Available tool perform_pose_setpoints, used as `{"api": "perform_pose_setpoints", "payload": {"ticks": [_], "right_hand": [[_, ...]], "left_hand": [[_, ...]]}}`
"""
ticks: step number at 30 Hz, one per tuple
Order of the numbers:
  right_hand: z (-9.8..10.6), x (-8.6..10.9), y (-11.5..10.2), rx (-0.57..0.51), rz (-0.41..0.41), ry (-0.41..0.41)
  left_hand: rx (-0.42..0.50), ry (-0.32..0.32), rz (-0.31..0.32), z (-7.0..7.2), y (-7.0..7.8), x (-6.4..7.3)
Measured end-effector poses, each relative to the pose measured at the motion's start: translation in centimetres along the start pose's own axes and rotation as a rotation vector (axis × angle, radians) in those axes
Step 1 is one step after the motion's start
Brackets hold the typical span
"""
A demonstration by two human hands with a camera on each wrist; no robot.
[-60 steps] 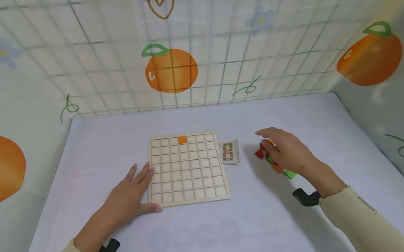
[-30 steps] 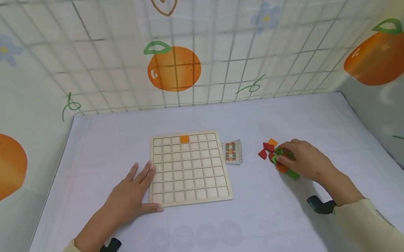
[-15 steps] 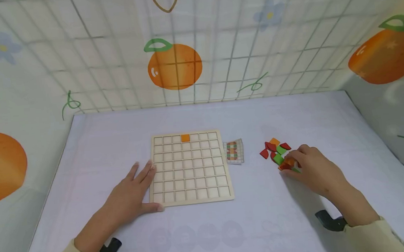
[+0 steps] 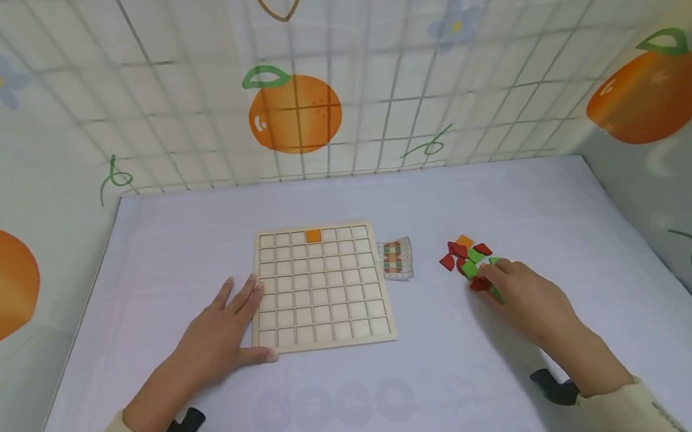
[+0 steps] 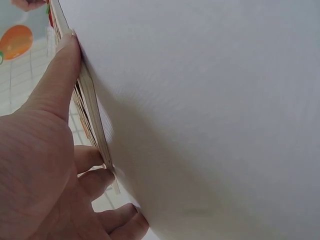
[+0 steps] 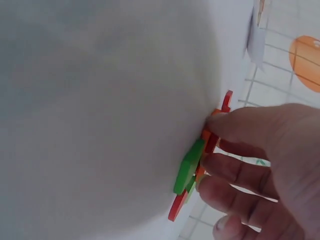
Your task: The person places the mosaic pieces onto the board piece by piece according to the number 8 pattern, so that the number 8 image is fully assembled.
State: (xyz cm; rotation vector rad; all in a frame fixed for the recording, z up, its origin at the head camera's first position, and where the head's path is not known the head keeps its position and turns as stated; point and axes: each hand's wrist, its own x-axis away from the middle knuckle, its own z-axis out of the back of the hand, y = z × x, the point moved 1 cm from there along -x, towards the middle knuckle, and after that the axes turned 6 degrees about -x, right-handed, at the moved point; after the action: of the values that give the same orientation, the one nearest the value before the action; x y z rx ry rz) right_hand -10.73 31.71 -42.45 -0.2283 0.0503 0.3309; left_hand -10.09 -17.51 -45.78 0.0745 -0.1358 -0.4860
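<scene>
My left hand (image 4: 218, 338) lies spread at the left edge of a square wooden grid board (image 4: 321, 286). In the left wrist view the thumb (image 5: 57, 75) and fingertips touch the board's side. One orange square tile (image 4: 314, 236) sits in the board's top row. My right hand (image 4: 530, 303) is in a small pile of red, green and orange tiles. Its thumb and fingers pinch at a red tile (image 4: 479, 283) on the pile's near side. A green tile (image 6: 189, 167) stands tilted beside the fingertips in the right wrist view. Part of the pile is hidden under the hand.
A small printed pattern card (image 4: 395, 258) lies against the board's right edge, between board and pile. Loose red tiles (image 4: 447, 262) and an orange tile (image 4: 464, 241) form the pile's far left side. A printed cloth wall (image 4: 361, 93) stands behind the table.
My right hand has gone from the pile's far side down to its near right, shifting and spreading the tiles. The left hand stays at the board, and the orange tile remains in place.
</scene>
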Motion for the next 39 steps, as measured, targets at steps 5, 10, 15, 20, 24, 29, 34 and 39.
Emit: {"api": "perform_pose_setpoints", "payload": {"ticks": [5, 10, 15, 20, 24, 29, 34, 39], "right_hand": [[-0.3, -0.2, -0.4, 0.029, 0.026, 0.034], [-0.1, -0.6, -0.8, 0.011, 0.053, 0.097], [0.2, -2.3, -1.6, -0.121, 0.011, 0.122], [0.7, -5.5, -3.6, -0.26, -0.026, 0.108], [0.5, -8.9, -5.8, -0.347, 0.008, 0.089], [-0.7, -13.7, -8.5, -0.424, 0.081, 0.011], [-2.2, -17.8, -10.7, -0.491, 0.065, -0.13], [-3.9, -20.4, -11.9, -0.573, 0.053, -0.191]], "left_hand": [[-0.004, 0.016, -0.01, 0.1, 0.0, 0.0], [-0.005, 0.008, -0.007, 0.0, -0.1, 0.0], [0.005, -0.001, 0.0, 0.0, -0.1, 0.1], [0.041, 0.01, 0.01, 0.1, -0.1, 0.1], [0.07, 0.023, 0.021, 0.0, -0.1, 0.1], [0.091, 0.039, 0.035, 0.0, -0.4, 0.2], [0.117, 0.056, 0.039, 0.0, -0.6, 0.2], [0.178, 0.075, 0.042, -0.8, -1.0, 0.2]]}}
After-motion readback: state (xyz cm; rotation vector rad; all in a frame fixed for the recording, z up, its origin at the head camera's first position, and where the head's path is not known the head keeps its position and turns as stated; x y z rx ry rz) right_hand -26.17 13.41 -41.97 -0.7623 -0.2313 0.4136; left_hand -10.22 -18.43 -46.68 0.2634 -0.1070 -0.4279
